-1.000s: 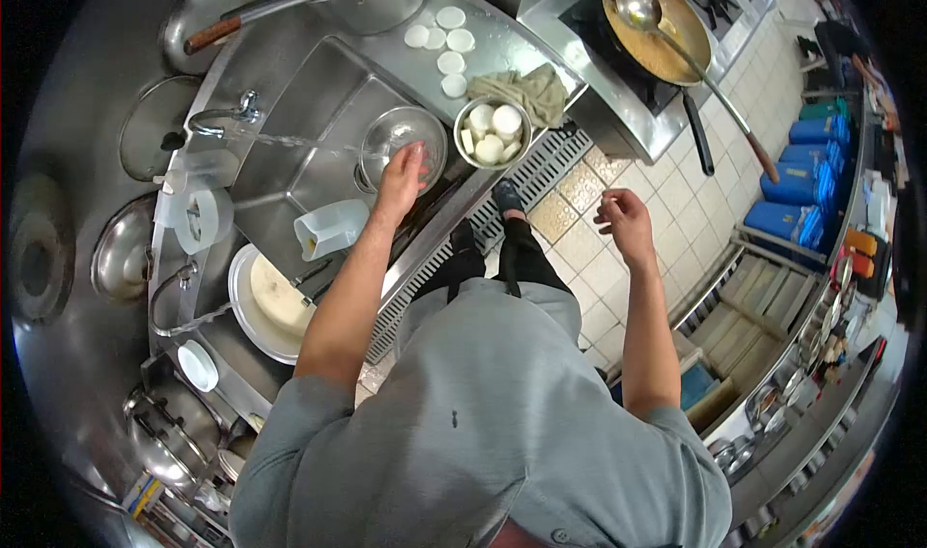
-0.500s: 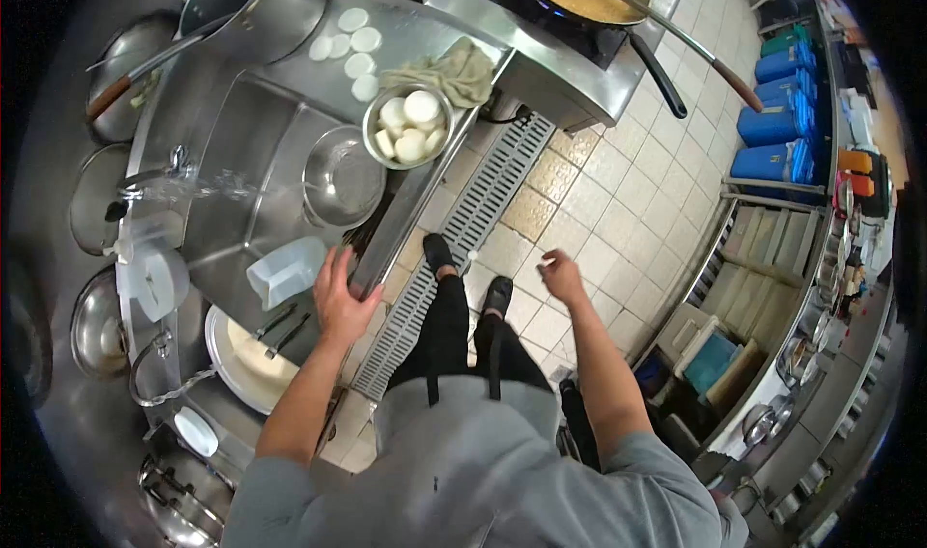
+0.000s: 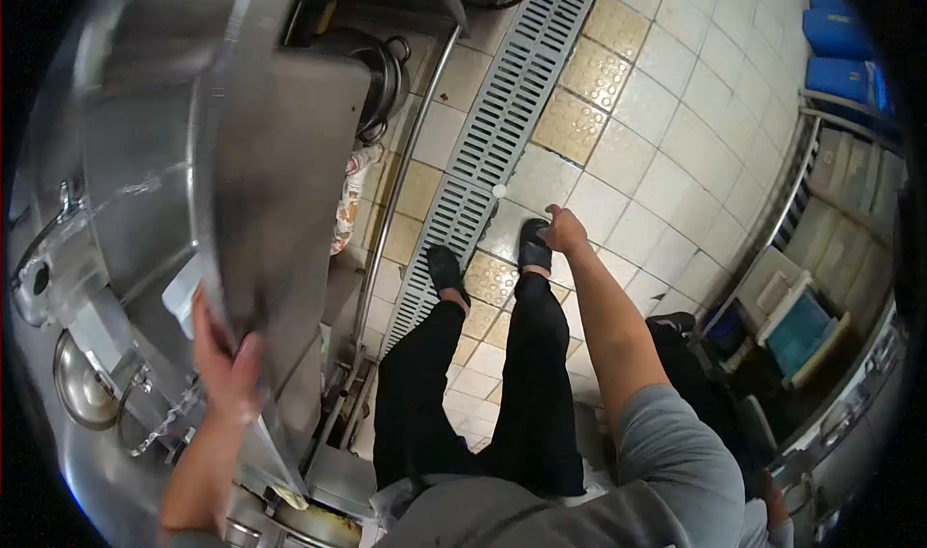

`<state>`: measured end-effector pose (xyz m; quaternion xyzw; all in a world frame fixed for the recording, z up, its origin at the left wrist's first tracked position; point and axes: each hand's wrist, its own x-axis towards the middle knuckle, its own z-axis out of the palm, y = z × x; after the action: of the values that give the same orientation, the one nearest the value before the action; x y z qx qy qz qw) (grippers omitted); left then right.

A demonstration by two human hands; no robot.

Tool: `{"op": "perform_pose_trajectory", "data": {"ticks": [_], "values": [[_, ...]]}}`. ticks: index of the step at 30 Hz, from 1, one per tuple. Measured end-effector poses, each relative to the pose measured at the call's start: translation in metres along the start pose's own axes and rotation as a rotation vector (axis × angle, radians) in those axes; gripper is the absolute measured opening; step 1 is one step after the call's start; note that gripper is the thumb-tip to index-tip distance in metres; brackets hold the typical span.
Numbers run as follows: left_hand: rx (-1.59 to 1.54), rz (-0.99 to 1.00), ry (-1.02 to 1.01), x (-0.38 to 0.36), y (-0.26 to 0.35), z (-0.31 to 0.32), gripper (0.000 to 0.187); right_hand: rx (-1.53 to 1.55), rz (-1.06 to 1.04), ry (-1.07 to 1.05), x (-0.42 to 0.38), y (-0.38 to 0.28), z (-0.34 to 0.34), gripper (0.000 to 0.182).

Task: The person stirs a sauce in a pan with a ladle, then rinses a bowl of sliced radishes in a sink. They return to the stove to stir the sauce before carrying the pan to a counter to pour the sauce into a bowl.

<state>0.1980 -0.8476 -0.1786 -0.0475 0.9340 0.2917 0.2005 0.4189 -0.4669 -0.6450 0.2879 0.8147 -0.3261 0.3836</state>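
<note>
My left hand [image 3: 227,369] straddles the front rim of the steel sink [image 3: 214,210], fingers on the basin side and thumb on the outer side; blur softens it. Just beyond those fingers, inside the basin, is a translucent plastic container [image 3: 181,292]. My right hand [image 3: 566,229] reaches forward over the tiled floor, holding nothing, with thumb and forefinger slightly apart. Ahead of it, a small white round piece [image 3: 499,192] lies at the edge of the floor drain grate [image 3: 473,152], apart from the hand.
Below the sink are pots [image 3: 381,80] and a metal rail [image 3: 406,176]. Blue bins [image 3: 838,80] and a rack with plastic boxes [image 3: 816,326] line the right side. Another person's dark-clad leg [image 3: 690,384] is close on my right. Water runs in the sink.
My view has dropped and turned toward the floor as I lean forward. My left hand has closed over the sink rim. The stove and the bowl of white pieces have left view.
</note>
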Motion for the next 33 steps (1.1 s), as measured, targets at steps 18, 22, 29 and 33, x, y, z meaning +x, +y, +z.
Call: {"op": "perform_pose_trajectory", "data": {"ticks": [18,22,29,33], "values": [[0.178,-0.322,0.63,-0.14,-0.187,-0.255,0.053,-0.108,-0.261,0.084,0.223,-0.014,0.203,0.033],[0.022,-0.02,0.302,-0.059,-0.047,-0.034,0.084,0.206,-0.248,0.31,0.17,-0.029,0.169,0.025],[0.158,0.65,0.276,-0.013,0.009,-0.019,0.049,1.173,-0.527,0.4,-0.201,-0.243,-0.123,0.021],[-1.081,0.184,0.186,-0.055,0.089,-0.016,0.028,0.756,-1.082,0.416,-0.356,-0.347,-0.209,0.023]]}}
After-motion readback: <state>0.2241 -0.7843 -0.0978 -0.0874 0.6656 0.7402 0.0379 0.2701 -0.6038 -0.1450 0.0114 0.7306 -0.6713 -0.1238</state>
